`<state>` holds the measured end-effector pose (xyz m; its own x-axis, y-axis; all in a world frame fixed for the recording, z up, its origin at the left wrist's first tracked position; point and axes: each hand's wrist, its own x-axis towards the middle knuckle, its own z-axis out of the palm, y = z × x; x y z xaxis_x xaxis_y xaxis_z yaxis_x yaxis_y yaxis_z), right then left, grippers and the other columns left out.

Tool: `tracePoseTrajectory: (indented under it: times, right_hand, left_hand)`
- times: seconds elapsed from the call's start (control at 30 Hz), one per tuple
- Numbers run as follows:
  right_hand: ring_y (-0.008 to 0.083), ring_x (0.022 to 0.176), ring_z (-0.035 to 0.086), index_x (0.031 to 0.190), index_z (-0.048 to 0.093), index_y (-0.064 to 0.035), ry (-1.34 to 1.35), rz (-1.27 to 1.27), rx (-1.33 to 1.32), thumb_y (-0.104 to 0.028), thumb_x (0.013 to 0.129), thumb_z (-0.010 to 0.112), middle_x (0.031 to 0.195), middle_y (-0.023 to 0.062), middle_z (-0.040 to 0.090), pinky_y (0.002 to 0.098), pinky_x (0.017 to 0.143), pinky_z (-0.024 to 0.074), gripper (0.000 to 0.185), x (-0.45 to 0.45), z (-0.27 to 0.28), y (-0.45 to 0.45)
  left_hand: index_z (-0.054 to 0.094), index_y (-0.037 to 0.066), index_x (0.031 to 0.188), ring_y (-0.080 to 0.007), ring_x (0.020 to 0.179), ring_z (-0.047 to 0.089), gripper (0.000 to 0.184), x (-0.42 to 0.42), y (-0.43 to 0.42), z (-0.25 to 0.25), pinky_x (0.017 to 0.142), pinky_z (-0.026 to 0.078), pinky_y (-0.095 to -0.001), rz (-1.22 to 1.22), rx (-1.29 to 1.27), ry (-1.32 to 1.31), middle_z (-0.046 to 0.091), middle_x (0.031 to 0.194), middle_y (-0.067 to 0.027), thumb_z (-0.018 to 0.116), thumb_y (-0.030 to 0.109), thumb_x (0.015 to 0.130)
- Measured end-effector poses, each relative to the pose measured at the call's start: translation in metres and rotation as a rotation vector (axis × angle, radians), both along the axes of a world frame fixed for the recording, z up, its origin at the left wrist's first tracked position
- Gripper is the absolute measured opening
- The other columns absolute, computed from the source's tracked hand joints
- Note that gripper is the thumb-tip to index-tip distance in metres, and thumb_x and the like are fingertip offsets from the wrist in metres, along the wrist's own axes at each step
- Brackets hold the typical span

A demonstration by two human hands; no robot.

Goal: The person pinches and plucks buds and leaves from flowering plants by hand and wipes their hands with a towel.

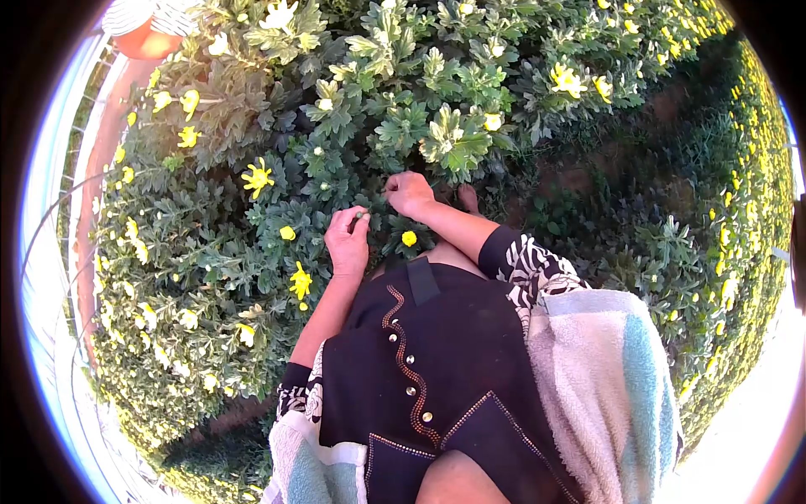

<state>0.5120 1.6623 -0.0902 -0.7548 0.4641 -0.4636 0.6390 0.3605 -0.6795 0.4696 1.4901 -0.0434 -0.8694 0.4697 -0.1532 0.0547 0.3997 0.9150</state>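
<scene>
My left hand (347, 242) is closed in a pinch on a small green flower bud (359, 215) among the leaves in front of my body. Just to its right, my right hand (410, 195) has its fingers curled together against the foliage. Its fingertips point left into the leaves, and whatever they hold is hidden. A round yellow flower (409, 238) stands below and between the two hands. Left of my left hand there is a small yellow bloom (288, 233), with a larger open yellow flower (258, 178) above it. Leafy green chrysanthemum plants (395, 126) surround both hands.
Dense rows of yellow-flowering plants (739, 210) curve along the right. A shaded gap (579, 172) runs between the rows. An orange container (147, 40) stands at the upper left. A striped towel (600, 370) hangs over my right side.
</scene>
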Motion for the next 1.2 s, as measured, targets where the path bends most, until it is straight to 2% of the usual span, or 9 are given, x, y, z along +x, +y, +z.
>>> tracePoseTrajectory:
  times: [0.27, 0.4, 0.53, 0.6, 0.73, 0.83, 0.93, 1.0, 1.2]
  right_hand:
    - [0.0227, 0.082, 0.070, 0.097, 0.071, -0.0042, -0.078, -0.148, 0.090, -0.023, 0.078, 0.070, 0.088, 0.0118, 0.073, 0.0339, 0.078, 0.0544, 0.026, 0.113, 0.008, 0.087]
    - [0.0087, 0.070, 0.063, 0.102, 0.069, -0.0022, 0.378, -0.708, -0.242, -0.009, 0.087, 0.066, 0.082, 0.0018, 0.069, 0.0248, 0.063, 0.0505, 0.016, 0.147, 0.005, 0.161]
    - [0.0090, 0.076, 0.062, 0.114, 0.064, -0.0041, 0.649, -0.482, -0.030, -0.008, 0.087, 0.067, 0.095, 0.0019, 0.068, 0.0244, 0.066, 0.0506, 0.028, 0.103, 0.034, 0.231]
    - [0.0142, 0.086, 0.065, 0.122, 0.060, -0.0037, 0.655, -0.376, -0.041, -0.007, 0.082, 0.070, 0.107, 0.0080, 0.067, 0.0294, 0.080, 0.0525, 0.041, 0.073, 0.044, 0.247]
    - [0.0128, 0.079, 0.062, 0.114, 0.065, -0.0048, 0.658, -0.189, -0.079, -0.008, 0.081, 0.071, 0.099, 0.0049, 0.066, 0.0286, 0.077, 0.0514, 0.034, 0.035, 0.019, 0.268]
    - [0.0073, 0.077, 0.057, 0.100, 0.070, -0.0035, 0.582, -0.224, -0.424, -0.010, 0.085, 0.068, 0.087, 0.0000, 0.066, 0.0255, 0.072, 0.0481, 0.016, 0.026, 0.006, 0.274]
    - [0.0055, 0.080, 0.055, 0.115, 0.065, -0.0077, 0.577, -0.134, -0.573, 0.003, 0.082, 0.066, 0.090, -0.0034, 0.062, 0.0232, 0.071, 0.0489, 0.034, 0.023, 0.010, 0.276]
    - [0.0083, 0.088, 0.058, 0.120, 0.062, -0.0063, 0.626, -0.061, -0.578, 0.006, 0.080, 0.068, 0.097, 0.0004, 0.062, 0.0246, 0.076, 0.0502, 0.042, 0.020, 0.015, 0.276]
    - [0.0037, 0.069, 0.051, 0.093, 0.067, -0.0027, 0.553, -0.031, -0.510, -0.007, 0.087, 0.070, 0.077, -0.0055, 0.062, 0.0254, 0.063, 0.0460, 0.008, 0.009, 0.017, 0.279]
  left_hand:
    - [0.065, 0.003, 0.107, -0.0101, 0.068, 0.056, 0.022, -0.009, -0.003, 0.035, 0.062, 0.046, -0.0243, -0.053, -0.014, 0.168, 0.058, 0.095, -0.0050, 0.067, 0.001, 0.085]
    - [0.065, -0.001, 0.103, -0.0068, 0.066, 0.057, 0.013, 0.008, 0.020, 0.093, 0.061, 0.047, -0.0214, -0.223, 0.265, -0.260, 0.062, 0.091, -0.0050, 0.061, 0.002, 0.090]
    - [0.066, 0.000, 0.106, -0.0117, 0.086, 0.062, 0.017, 0.035, 0.095, 0.122, 0.078, 0.049, -0.0254, -0.672, 0.305, -0.521, 0.065, 0.096, -0.0056, 0.060, 0.008, 0.093]
    - [0.065, -0.001, 0.109, -0.0130, 0.098, 0.061, 0.021, 0.045, 0.142, 0.125, 0.086, 0.048, -0.0280, -0.789, 0.214, -0.553, 0.064, 0.102, -0.0056, 0.059, 0.013, 0.094]
    - [0.064, 0.001, 0.113, -0.0104, 0.095, 0.059, 0.024, 0.061, 0.223, 0.112, 0.085, 0.048, -0.0262, -0.684, 0.256, -0.357, 0.063, 0.109, -0.0040, 0.053, 0.013, 0.095]
    - [0.062, -0.001, 0.105, -0.0103, 0.086, 0.061, 0.014, 0.053, 0.259, 0.094, 0.076, 0.048, -0.0249, -0.296, 0.238, -0.149, 0.062, 0.096, -0.0049, 0.057, 0.007, 0.095]
    - [0.063, 0.002, 0.101, -0.0221, 0.085, 0.066, 0.014, 0.023, 0.273, 0.074, 0.076, 0.052, -0.0315, -0.057, 0.012, 0.228, 0.062, 0.094, -0.0121, 0.060, 0.000, 0.088]
    - [0.062, 0.003, 0.109, -0.0194, 0.087, 0.066, 0.023, 0.006, 0.277, 0.066, 0.076, 0.053, -0.0321, -0.071, -0.176, 0.418, 0.065, 0.101, -0.0120, 0.063, 0.003, 0.087]
    - [0.063, 0.005, 0.112, -0.0216, 0.088, 0.067, 0.032, -0.001, 0.299, 0.052, 0.080, 0.053, -0.0329, -0.024, -0.475, 0.238, 0.065, 0.106, -0.0122, 0.069, 0.003, 0.081]
